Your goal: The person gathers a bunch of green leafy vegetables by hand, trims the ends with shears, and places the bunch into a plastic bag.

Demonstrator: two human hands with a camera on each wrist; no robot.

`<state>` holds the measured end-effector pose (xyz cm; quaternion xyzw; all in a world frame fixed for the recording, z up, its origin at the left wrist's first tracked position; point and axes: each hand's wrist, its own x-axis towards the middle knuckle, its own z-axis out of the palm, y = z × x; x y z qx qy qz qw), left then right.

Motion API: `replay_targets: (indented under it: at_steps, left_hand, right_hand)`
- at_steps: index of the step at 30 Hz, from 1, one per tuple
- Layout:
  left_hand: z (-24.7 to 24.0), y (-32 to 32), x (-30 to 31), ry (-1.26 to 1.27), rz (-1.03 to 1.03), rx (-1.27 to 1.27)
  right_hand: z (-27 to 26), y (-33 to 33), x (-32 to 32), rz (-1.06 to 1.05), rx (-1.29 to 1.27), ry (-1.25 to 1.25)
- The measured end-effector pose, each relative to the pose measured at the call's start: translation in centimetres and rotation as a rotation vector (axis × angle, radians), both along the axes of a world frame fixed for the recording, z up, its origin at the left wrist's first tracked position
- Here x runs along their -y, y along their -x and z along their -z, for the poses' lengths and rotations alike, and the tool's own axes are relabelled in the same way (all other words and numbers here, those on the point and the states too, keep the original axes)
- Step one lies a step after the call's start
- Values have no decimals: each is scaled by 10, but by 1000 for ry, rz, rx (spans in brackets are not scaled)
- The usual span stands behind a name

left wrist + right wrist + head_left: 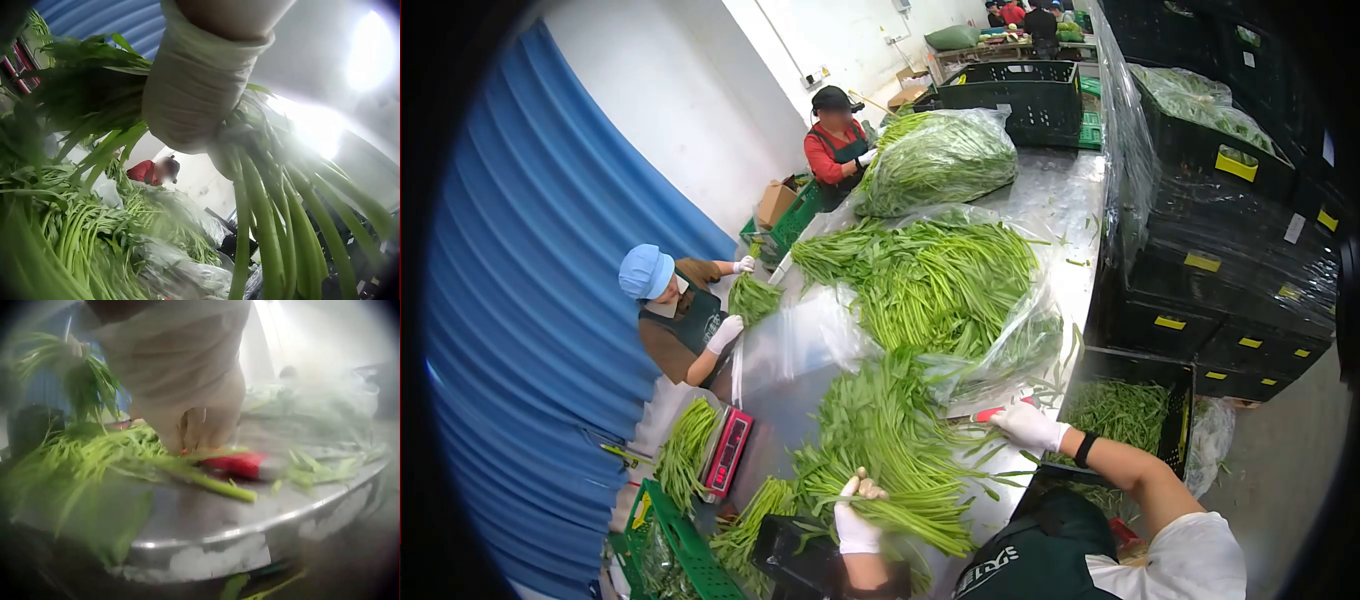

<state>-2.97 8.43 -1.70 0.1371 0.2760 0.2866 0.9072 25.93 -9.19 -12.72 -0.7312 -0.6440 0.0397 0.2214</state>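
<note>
My left hand, in a white glove, grips a thick bunch of long green stems and holds it over the steel table. The left wrist view shows the gloved left hand wrapped round the stems. My right hand, also gloved, reaches across the table onto a red-handled tool. In the blurred right wrist view the fingers of the right hand bend down over the red tool among loose stems. The blur hides whether they close round it.
Two big plastic bags of greens fill the table's middle and far end. Wrapped black crates stack up on the right, with a crate of greens below. A red scale and a green crate sit left. Two workers stand along the left side.
</note>
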Motion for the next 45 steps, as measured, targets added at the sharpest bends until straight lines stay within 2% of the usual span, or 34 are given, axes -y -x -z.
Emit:
replay_targets:
  at_steps: [3, 4, 7, 11, 13, 14, 15, 17, 18, 19, 21, 22, 23, 25, 27, 29, 30, 31, 33, 37, 38, 40, 41, 43, 45]
  left_hand:
    - [-5, -1, 3, 16, -24, -26]
    - [-4, -1, 3, 16, -23, -29]
    - [1, -2, 4, 49, -20, -8]
    - [5, -5, 5, 70, -8, -2]
    - [5, -5, 5, 61, -3, -2]
    - [7, -5, 5, 56, -12, -18]
    - [5, -6, 5, 50, -19, -35]
    - [-1, -10, 11, 35, -28, -68]
    - [-4, -15, 13, 23, -35, -99]
    - [-3, -18, 14, 15, -24, -95]
    - [0, -19, 12, 35, 49, -64]
    - [9, -16, 8, 56, 61, -30]
    - [4, -18, 11, 50, 53, -28]
    - [-12, -29, 21, -98, 64, -108]
    - [-19, -35, 26, -133, 114, -57]
    - [-21, -40, 32, -152, 154, 80]
    - [-21, -41, 34, -211, 152, 66]
    - [-22, -41, 37, -210, 149, 63]
    - [-30, -46, 44, -400, 109, 17]
    - [-30, -42, 44, -372, 66, -65]
    - [-30, -40, 45, -372, 68, -65]
    - [-32, -38, 48, -288, 36, 6]
    - [-34, -38, 49, -290, 37, 5]
    - [-38, -39, 49, -224, -40, -18]
    - [-36, -36, 43, -256, -42, -86]
  right_hand:
    - [15, 2, 14, 82, 59, -50]
    - [21, 3, 16, 119, 168, 7]
    - [24, 7, 23, 146, 285, 162]
    - [20, 8, 23, 119, 400, 194]
    - [0, 10, 21, 281, -501, 113]
    - [17, 7, 13, 219, -1362, -60]
    - [13, 4, 10, 215, -1362, -62]
    - [3, -4, 4, 256, -1879, -81]
    - [-1, -1, 2, 209, -2088, -124]
    - [-3, 8, -1, 258, -2130, -141]
    - [-22, 25, -7, 202, -2149, -139]
    - [-51, 34, -3, 124, -2041, -203]
    - [-75, 41, -1, 112, -2041, -198]
    - [-109, 53, 1, 143, -1638, -221]
    - [-118, 69, 1, 127, -1590, -242]
    - [-123, 86, 1, 57, -1250, -378]
    - [-119, 89, -3, 37, -822, -504]
    - [-118, 93, -2, 35, -825, -502]
    - [-119, 100, 3, 11, -332, -386]
    - [-108, 106, 1, 26, -637, -444]
    - [-109, 106, 2, 28, -636, -445]
    - [-115, 106, 5, 71, -800, -292]
    - [-118, 106, 6, 72, -801, -294]
    - [-123, 106, 7, 95, -976, -138]
    - [-117, 105, 5, 49, -963, -137]
